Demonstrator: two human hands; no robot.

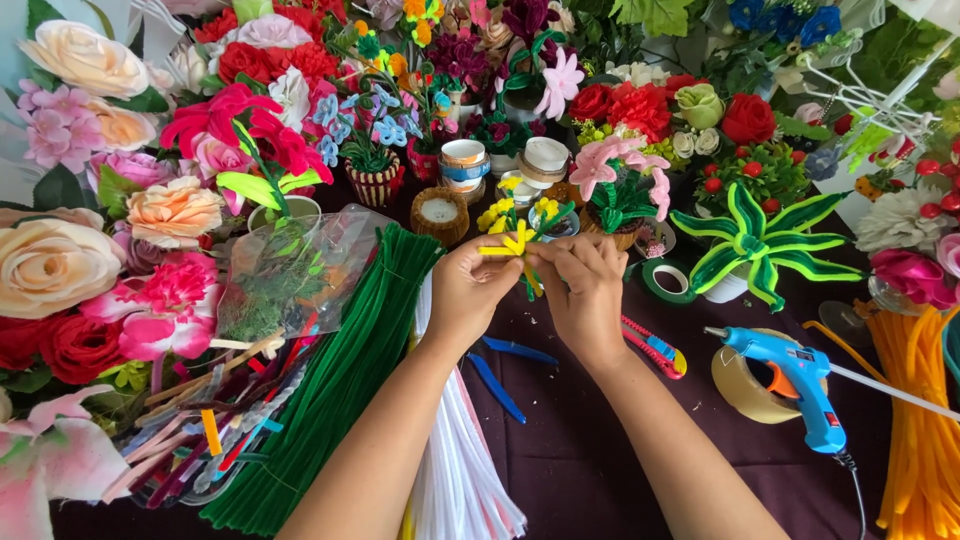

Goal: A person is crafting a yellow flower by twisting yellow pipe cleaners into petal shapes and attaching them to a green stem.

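Yellow flower (pixel 517 243), petals partly formed: your left hand (pixel 472 290) and right hand (pixel 583 292) pinch it above the green stems (pixel 345 375); shaping remains.

Small yellow pipe-cleaner flower (pixel 516 246), fuzzy petals fanned out star-like, one strand sticking out leftward, green stem (pixel 530 288) partly visible below between the fingers. Held up off the table, above its middle, pinched between both hands: left hand (pixel 468 290) on the left side, right hand (pixel 580 290) on the right side, fingertips meeting at the flower.
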